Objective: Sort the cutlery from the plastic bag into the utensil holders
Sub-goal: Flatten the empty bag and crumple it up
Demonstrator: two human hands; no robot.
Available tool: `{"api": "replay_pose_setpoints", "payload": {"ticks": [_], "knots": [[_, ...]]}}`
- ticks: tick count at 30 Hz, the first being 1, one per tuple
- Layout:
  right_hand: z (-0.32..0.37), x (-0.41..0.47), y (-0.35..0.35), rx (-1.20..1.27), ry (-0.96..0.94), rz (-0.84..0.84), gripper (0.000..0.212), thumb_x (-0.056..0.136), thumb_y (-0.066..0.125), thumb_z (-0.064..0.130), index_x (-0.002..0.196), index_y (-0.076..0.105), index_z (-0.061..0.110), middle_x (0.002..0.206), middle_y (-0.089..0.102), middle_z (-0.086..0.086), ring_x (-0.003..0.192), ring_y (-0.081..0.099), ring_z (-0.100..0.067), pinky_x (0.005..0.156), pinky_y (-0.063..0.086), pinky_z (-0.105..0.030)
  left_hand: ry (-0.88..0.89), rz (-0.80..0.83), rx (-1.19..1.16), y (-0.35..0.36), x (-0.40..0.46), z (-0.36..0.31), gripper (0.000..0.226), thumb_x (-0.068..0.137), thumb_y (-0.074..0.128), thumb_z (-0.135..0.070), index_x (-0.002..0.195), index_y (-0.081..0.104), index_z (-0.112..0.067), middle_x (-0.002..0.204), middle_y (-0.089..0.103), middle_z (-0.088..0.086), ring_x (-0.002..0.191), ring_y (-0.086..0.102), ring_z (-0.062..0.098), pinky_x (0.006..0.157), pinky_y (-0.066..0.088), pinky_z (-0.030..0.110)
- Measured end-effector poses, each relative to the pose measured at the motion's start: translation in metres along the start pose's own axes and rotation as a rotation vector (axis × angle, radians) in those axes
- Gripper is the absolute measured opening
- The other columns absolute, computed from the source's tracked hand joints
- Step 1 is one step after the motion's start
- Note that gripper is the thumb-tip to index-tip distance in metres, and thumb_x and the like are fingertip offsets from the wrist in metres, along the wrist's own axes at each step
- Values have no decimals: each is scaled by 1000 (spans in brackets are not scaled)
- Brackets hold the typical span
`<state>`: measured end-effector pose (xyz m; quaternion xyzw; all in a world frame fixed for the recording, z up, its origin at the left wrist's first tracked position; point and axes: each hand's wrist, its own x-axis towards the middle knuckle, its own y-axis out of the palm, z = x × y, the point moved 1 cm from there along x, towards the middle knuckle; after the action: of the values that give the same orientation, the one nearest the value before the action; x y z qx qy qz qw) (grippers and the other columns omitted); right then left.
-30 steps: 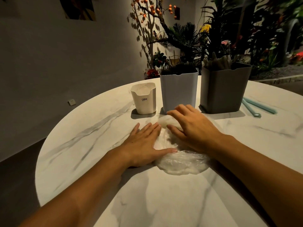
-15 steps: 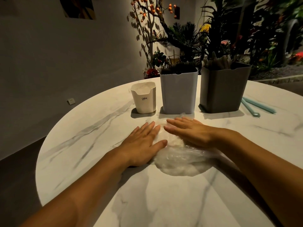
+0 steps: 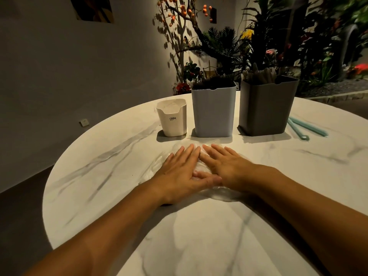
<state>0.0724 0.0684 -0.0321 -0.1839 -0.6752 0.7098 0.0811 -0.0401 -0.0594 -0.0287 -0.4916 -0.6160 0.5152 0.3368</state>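
A clear plastic bag (image 3: 221, 193) lies flattened on the round marble table (image 3: 111, 170). My left hand (image 3: 182, 174) and my right hand (image 3: 227, 166) press flat on it side by side, fingers straight, thumbs overlapping. Behind them stand three utensil holders: a small white one (image 3: 172, 118), a light grey one (image 3: 213, 112) with dark cutlery tips showing, and a dark grey one (image 3: 265, 105) with pale handles showing. No cutlery shows in the bag, most of which is hidden under my hands.
Two long teal pieces (image 3: 300, 128) lie on the table right of the dark grey holder. Potted plants and a branch with orange fruits stand beyond the table's far edge. A wall runs along the left.
My right hand has flattened and slid left to lie beside my left hand. The bag is pressed flatter, and my thumbs now overlap.
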Motion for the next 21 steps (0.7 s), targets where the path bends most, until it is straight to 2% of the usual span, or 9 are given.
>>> {"api": "replay_pose_setpoints", "payload": {"ticks": [2, 4, 6, 10, 13, 15, 18, 20, 21], "knots": [[0, -3, -7, 135, -3, 5, 77, 87, 15, 71, 154, -6, 39, 163, -12, 6, 150, -14, -20, 120, -5, -42, -23, 49, 17, -1, -1, 1, 102, 79, 25, -85, 156, -17, -33, 164, -24, -11, 149, -26, 11, 123, -12, 41], [-2, -7, -16, 428, -22, -20, 70, 90, 22, 68, 154, 8, 42, 164, 2, 9, 151, 2, -19, 121, 6, -43, -22, 61, 71, -2, -1, 1, 105, 80, 30, -85, 156, -18, -31, 164, -25, -10, 149, -25, 13, 124, -11, 41], [-6, -10, -20, 568, -7, -70, 75, 84, 22, 72, 153, 8, 44, 164, 7, 12, 150, 11, -18, 120, 16, -44, -35, 58, 99, -1, 0, 2, 104, 82, 31, -84, 157, -17, -30, 164, -23, -9, 150, -24, 13, 124, -9, 41], [-7, -7, -6, 158, 46, -37, 83, 79, 3, 75, 152, -13, 40, 162, -17, 10, 150, -15, -16, 120, -6, -39, -47, 30, 121, 2, 4, 6, 96, 85, 22, -82, 158, -13, -30, 165, -20, -9, 151, -21, 13, 125, -7, 43], [-7, -8, -5, 166, 52, -19, 81, 81, 4, 74, 152, -13, 40, 162, -19, 10, 150, -15, -16, 118, -6, -35, -34, 23, 88, 2, 4, 5, 87, 93, 27, -74, 159, -11, -31, 166, -18, -9, 152, -19, 13, 125, -5, 43], [-8, -9, -7, 171, 49, -9, 82, 80, 4, 74, 152, -14, 39, 162, -20, 10, 150, -15, -16, 118, -6, -35, -20, -1, -108, 1, 4, 8, 88, 90, 38, -75, 159, -2, -36, 167, -7, -11, 155, -5, 17, 126, 7, 46], [-7, -9, -9, 173, 46, 14, 84, 79, 4, 74, 152, -14, 39, 161, -20, 11, 150, -14, -16, 119, -5, -35, 45, -270, -343, -8, 0, 23, 74, 90, 49, -60, 154, 22, -35, 163, 23, -7, 147, 30, 20, 119, 32, 38], [-7, -9, -9, 195, 42, 11, 83, 78, 5, 74, 152, -13, 39, 162, -18, 12, 150, -12, -15, 119, -5, -35, 49, -460, -338, -12, -3, 36, 56, 100, 36, -51, 150, 37, -26, 156, 38, -5, 143, 35, 15, 118, 28, 28], [-8, -9, -8, 202, 43, 8, 83, 78, 5, 75, 152, -13, 40, 162, -18, 12, 150, -12, -15, 119, -4, -35, 41, -459, -310, -13, -3, 41, 56, 102, 27, -50, 151, 37, -24, 157, 37, -6, 146, 32, 13, 120, 22, 24]]}}
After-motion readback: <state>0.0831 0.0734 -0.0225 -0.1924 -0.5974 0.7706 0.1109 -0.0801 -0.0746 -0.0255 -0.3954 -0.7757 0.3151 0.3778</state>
